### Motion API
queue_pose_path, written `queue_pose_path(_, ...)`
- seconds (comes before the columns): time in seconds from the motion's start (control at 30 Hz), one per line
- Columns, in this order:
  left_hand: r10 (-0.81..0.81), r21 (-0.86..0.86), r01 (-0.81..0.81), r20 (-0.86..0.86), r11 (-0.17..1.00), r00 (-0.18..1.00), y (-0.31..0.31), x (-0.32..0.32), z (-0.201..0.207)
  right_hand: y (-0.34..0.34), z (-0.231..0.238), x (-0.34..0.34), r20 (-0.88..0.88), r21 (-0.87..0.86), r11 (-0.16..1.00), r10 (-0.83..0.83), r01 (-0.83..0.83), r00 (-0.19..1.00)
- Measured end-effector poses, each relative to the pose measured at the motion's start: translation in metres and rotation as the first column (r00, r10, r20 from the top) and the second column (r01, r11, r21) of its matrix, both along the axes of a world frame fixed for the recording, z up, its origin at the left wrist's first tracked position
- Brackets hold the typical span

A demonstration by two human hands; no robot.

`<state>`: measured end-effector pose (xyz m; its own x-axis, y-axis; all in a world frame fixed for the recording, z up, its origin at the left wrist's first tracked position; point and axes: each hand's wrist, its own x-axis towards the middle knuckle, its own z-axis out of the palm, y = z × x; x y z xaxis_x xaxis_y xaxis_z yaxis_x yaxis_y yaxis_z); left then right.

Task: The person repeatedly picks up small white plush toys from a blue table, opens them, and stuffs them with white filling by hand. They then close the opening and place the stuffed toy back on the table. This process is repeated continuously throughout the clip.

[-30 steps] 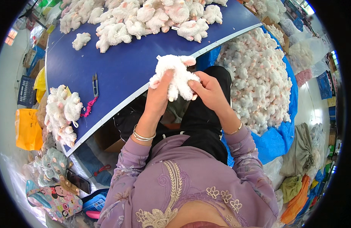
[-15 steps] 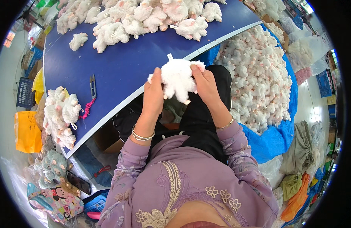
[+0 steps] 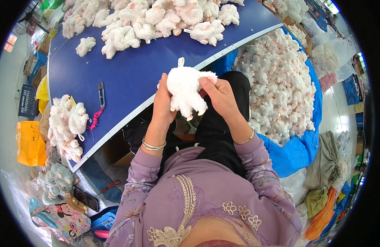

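Observation:
A small white plush toy (image 3: 184,88) with a white loop on top and pale feet is held up between my two hands, over the table's near edge and my lap. My left hand (image 3: 163,101) grips its left side, the thumb along the edge and the other fingers hidden behind. With thumb and fingers, my right hand (image 3: 218,94) pinches the limb on its right. Snips (image 3: 101,95) with a pink cord wrapped on the handle lie on the blue table (image 3: 128,78) to the left, apart from both hands.
Many white plush toys (image 3: 157,20) are heaped at the table's far side, and a smaller pile (image 3: 66,127) sits at its left corner. A blue sack (image 3: 288,158) full of white plush pieces (image 3: 276,86) stands at my right. A yellow bag (image 3: 30,142) hangs beyond the left corner.
The plush toy has shifted slightly left and turned a little between my hands. My right hand has moved left with it, still pinching the limb.

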<state>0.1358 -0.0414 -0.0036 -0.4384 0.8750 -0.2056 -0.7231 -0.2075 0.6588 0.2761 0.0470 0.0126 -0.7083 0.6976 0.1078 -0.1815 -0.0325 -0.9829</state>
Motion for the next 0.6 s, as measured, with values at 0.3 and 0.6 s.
queue_pose_path(0.3, -0.122, -0.078, 0.115, -0.092, 0.990, 0.988, -0.018, -0.001, -0.008, -0.002, 0.004, -0.004, 0.108, 0.249, 0.948, -0.229, 0.197, 0.967)
queue_pose_path(0.6, -0.118, -0.169, -0.095, -0.908, 0.981, 0.401, -0.030, 0.027, 0.012, -0.015, 0.022, -0.011, 0.049, 0.083, 0.981, -0.179, 0.175, 0.983)
